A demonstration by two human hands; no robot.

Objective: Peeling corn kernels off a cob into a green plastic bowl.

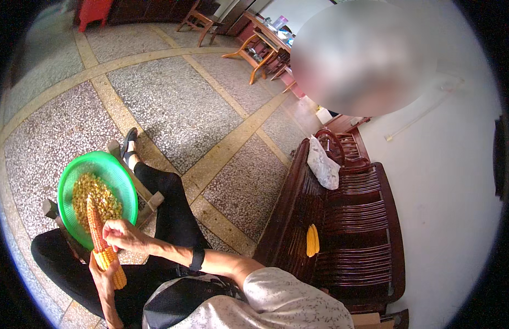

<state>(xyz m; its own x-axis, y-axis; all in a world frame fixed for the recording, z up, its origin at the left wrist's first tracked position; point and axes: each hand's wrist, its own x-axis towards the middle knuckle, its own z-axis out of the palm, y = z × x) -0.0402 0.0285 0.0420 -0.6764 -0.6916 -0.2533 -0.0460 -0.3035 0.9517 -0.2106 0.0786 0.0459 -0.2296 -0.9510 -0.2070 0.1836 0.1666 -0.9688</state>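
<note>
My left hand (102, 269) grips a partly shelled ear of corn (104, 259) around its lower part, where yellow kernels remain. The upper length of its cob is bare and reddish, pointing up over the green plastic basket (129, 177). My right hand (125, 237) is curled against the cob near the border between the bare part and the kernels; whether kernels are between its fingers is hidden. Many loose yellow corn kernels (92, 189) lie in the basket. The basket stands between my legs, on a wooden frame (145, 201) partly hidden beneath it.
To my right runs a dark wooden bench (279, 230) with a slatted back. On its seat lie yellow ears of corn (313, 240) and a whitish plastic bag (323, 164). A wooden chair (201, 22) and a table (264, 31) stand farther off on the terrazzo floor (172, 103).
</note>
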